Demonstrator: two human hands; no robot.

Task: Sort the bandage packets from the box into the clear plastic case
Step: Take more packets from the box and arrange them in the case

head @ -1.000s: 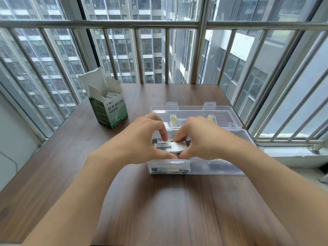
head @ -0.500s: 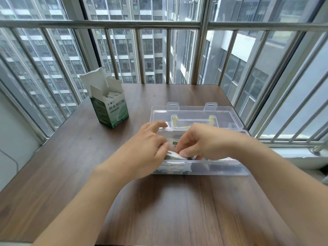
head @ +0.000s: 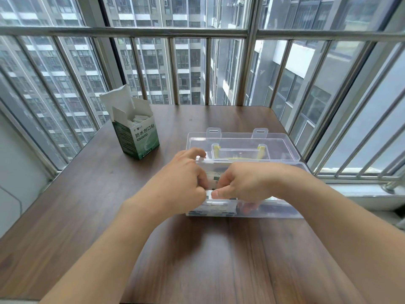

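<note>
Both hands, left hand [head: 186, 183] and right hand [head: 243, 183], are pinching bandage packets [head: 213, 178] into the clear case [head: 282, 210]; next, likely reaching toward the box [head: 140, 137].

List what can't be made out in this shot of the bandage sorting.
- Head view: how many bandage packets the hands hold; the left hand and right hand cover them.
- Head view: the clear plastic case floor on the left; hands and glare hide it.
- Head view: how many packets remain in the box; its walls hide them.
- Small print on the box: too small.
</note>
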